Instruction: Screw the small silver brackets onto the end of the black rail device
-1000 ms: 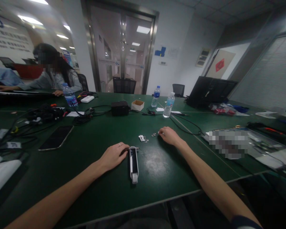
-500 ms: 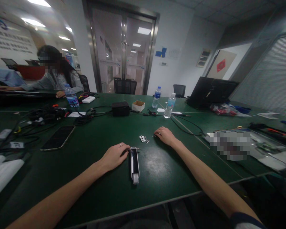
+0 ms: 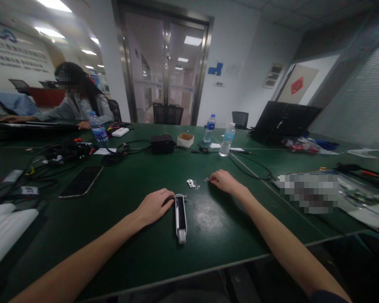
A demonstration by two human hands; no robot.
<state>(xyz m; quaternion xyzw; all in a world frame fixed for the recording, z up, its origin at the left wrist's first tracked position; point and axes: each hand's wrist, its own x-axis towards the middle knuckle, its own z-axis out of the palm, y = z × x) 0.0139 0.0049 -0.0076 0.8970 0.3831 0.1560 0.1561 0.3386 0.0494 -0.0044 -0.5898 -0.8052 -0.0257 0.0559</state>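
Note:
A long, narrow white frame (image 3: 181, 225) with a dark inside lies on the green table, its pale block end toward me. My left hand (image 3: 153, 206) rests at the frame's far end, thumb and fingers drawn together around something dark there. A thin rod end (image 3: 186, 196) sticks out on the frame's right side. Beyond it lies a small white metal plate with holes (image 3: 190, 183), with tiny rings (image 3: 197, 187) beside it. My right hand (image 3: 224, 182) is on the table farther right, fingers curled down beside more small rings (image 3: 206, 180); whatever its fingertips hold is hidden.
A phone (image 3: 81, 182) lies on the left, near tangled cables (image 3: 60, 153). Along the back stand a black box (image 3: 162, 144), an open carton (image 3: 185, 140) and water bottles (image 3: 227, 141). Electronics (image 3: 356, 193) lie at the right. Another person (image 3: 82, 105) sits at the far left.
My right hand has shifted slightly right, so more of the small rings beside its fingertips shows. My left hand stays at the frame's end. The whole view has moved a little.

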